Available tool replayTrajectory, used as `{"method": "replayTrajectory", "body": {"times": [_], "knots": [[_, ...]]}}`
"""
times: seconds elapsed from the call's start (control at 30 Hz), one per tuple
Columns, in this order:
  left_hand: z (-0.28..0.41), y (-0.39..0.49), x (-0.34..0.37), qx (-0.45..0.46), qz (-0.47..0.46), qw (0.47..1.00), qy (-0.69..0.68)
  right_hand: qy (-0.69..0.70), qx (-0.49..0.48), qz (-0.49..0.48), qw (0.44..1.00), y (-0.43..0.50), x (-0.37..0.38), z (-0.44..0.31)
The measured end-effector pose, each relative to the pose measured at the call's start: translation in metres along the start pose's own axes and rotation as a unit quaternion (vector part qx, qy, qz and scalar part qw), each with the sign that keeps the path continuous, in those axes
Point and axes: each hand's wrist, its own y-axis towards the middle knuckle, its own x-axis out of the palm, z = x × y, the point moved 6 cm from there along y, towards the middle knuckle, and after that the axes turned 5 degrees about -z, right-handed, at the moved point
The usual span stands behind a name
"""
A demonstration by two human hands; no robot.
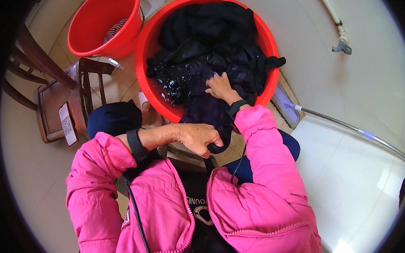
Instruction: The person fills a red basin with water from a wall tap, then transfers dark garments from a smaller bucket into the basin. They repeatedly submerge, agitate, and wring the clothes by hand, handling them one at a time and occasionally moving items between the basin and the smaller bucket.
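A round red plastic basin in front of me holds wet black clothes and dark water with glints of light. A dark purple garment runs from the basin over its near rim towards my lap. My left hand is closed around the near end of this garment, outside the rim. Inside the basin, my right hand lies on the same garment with bent fingers. Its fingertips meet the dark cloth, and whether they grip it is unclear. A black sleeve-like end hangs over the right rim.
A red bucket with a striped cloth inside stands at the upper left. Beside my left knee is a wooden chair bearing a phone. A metal pole and a wall tap are at the right.
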Motion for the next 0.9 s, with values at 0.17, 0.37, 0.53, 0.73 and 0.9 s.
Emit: {"method": "replayTrajectory", "body": {"times": [0.17, 0.37, 0.53, 0.73, 0.9], "knots": [[0.004, 0.001, -0.009, 0.042, 0.076, 0.994, 0.068, 0.501, 0.039, 0.075, 0.861, -0.011, -0.069, 0.019], [-0.024, 0.014, -0.018, -0.056, 0.174, 0.958, 0.220, 0.721, -0.083, 0.237, 0.646, -0.102, -0.234, 0.000], [-0.035, -0.005, -0.043, -0.241, 0.102, 0.887, 0.381, 0.766, -0.109, 0.368, 0.516, -0.188, -0.331, -0.015], [0.005, -0.096, -0.158, -0.315, 0.492, 0.726, 0.362, 0.720, -0.422, 0.219, 0.505, -0.245, -0.395, -0.056], [-0.007, -0.057, -0.172, -0.073, 0.552, 0.767, 0.319, 0.736, -0.321, 0.386, 0.454, -0.272, -0.394, -0.041]]}}
